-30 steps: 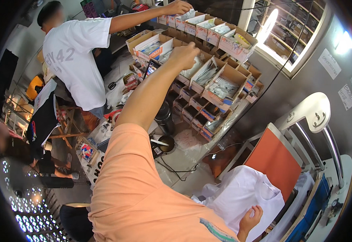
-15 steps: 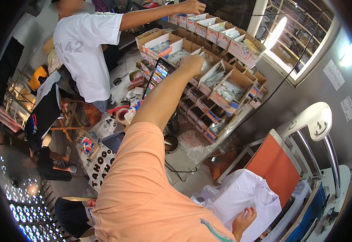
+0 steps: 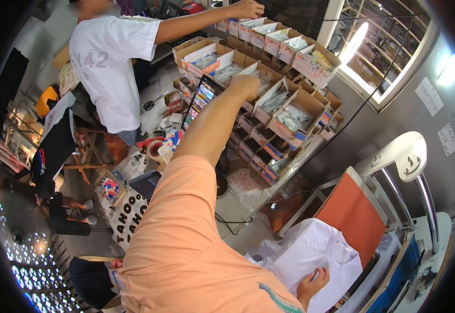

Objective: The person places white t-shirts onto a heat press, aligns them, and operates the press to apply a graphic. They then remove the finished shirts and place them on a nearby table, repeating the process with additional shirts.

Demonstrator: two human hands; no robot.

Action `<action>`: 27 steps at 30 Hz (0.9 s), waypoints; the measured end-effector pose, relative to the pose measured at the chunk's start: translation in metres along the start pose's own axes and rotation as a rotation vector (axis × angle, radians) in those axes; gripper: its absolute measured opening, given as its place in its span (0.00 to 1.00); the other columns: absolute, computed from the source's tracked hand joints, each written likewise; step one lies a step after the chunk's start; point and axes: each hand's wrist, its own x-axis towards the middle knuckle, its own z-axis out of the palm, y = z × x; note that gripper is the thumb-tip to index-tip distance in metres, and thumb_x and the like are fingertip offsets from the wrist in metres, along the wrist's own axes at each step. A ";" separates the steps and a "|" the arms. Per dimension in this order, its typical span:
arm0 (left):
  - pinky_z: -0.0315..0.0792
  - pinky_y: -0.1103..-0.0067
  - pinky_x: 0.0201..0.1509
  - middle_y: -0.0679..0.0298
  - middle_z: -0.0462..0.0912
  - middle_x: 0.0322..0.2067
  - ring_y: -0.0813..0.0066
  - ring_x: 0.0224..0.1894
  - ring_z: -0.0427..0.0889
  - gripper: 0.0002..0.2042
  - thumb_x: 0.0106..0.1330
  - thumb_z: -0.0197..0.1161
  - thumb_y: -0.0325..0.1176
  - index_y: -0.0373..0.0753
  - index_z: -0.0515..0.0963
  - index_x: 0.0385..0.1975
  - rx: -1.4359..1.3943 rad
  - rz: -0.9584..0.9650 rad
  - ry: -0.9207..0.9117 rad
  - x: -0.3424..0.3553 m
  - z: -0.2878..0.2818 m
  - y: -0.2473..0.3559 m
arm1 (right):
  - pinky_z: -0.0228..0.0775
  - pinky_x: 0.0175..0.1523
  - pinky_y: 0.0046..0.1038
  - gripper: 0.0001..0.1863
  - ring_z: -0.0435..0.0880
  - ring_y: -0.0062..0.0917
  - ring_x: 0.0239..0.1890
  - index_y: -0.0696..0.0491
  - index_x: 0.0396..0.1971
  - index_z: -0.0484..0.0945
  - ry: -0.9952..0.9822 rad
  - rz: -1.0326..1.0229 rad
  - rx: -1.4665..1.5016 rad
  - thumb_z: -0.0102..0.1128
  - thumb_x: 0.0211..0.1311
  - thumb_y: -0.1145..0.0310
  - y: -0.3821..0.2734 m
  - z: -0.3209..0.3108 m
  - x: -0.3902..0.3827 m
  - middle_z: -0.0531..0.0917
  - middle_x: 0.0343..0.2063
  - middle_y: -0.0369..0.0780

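Note:
My left hand [image 3: 245, 86] is stretched out to a cardboard box [image 3: 265, 78] in a rack of open-topped boxes. Its fingers curl downward at the box and look closed. What they hold, if anything, is hidden. Packets in clear plastic [image 3: 293, 118] fill the neighbouring boxes. Low on the right, my right hand [image 3: 312, 285] hovers over or rests against a white T-shirt [image 3: 318, 250]; I cannot tell which. Its fingers are loosely bent and apart, with nothing between them. The T-shirt lies spread beside an orange-red board [image 3: 351, 221].
A white-shirted person [image 3: 110, 68] at the far left reaches an arm over the back boxes. A phone-like screen [image 3: 200, 101] stands behind my forearm. Scissors [image 3: 149, 105] and tape rolls [image 3: 154, 147] crowd the table. A white press-like machine [image 3: 407, 156] with chrome bars stands right.
The whole view has shifted very slightly. Both of my hands and the other person's arm keep nearly the same places.

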 end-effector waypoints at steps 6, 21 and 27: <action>0.78 0.63 0.49 0.51 0.84 0.44 0.52 0.47 0.84 0.10 0.59 0.59 0.28 0.36 0.84 0.37 -0.069 -0.064 0.212 -0.002 -0.009 0.013 | 0.59 0.64 0.43 0.14 0.67 0.47 0.58 0.60 0.42 0.73 0.002 -0.009 -0.004 0.52 0.53 0.81 0.002 0.001 -0.001 0.70 0.53 0.52; 0.76 0.63 0.54 0.46 0.82 0.47 0.50 0.51 0.82 0.13 0.59 0.59 0.28 0.34 0.83 0.42 -0.298 -0.387 0.170 0.001 -0.034 0.004 | 0.58 0.62 0.46 0.15 0.68 0.48 0.56 0.60 0.42 0.73 0.040 -0.019 -0.025 0.53 0.51 0.79 0.001 0.003 0.000 0.71 0.52 0.52; 0.76 0.64 0.54 0.48 0.82 0.48 0.53 0.52 0.82 0.14 0.58 0.61 0.28 0.36 0.83 0.44 -0.287 -0.412 0.091 0.009 -0.040 -0.011 | 0.58 0.61 0.47 0.15 0.68 0.48 0.56 0.60 0.41 0.73 0.029 -0.031 -0.049 0.53 0.50 0.79 -0.004 0.001 0.004 0.71 0.51 0.52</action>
